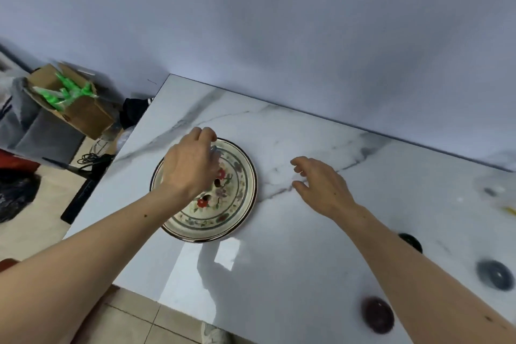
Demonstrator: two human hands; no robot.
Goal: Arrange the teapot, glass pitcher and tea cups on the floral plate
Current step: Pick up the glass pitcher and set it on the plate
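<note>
The floral plate, cream with red flowers and a dark rim, lies on the white marble table near its left edge. My left hand hangs over the plate's far left part, fingers curled down around a clear glass pitcher; only a glassy edge shows by the fingertips, the rest is hidden by the hand. My right hand hovers just right of the plate, fingers spread and empty. Three blurred tea cups stand at the right: a black one, a blue-grey one and a dark red one. No teapot is in view.
A wall runs along the table's far edge. Small blurred things lie at the far right. Left of the table, on the floor, are a cardboard box with green items, grey fabric and black cables.
</note>
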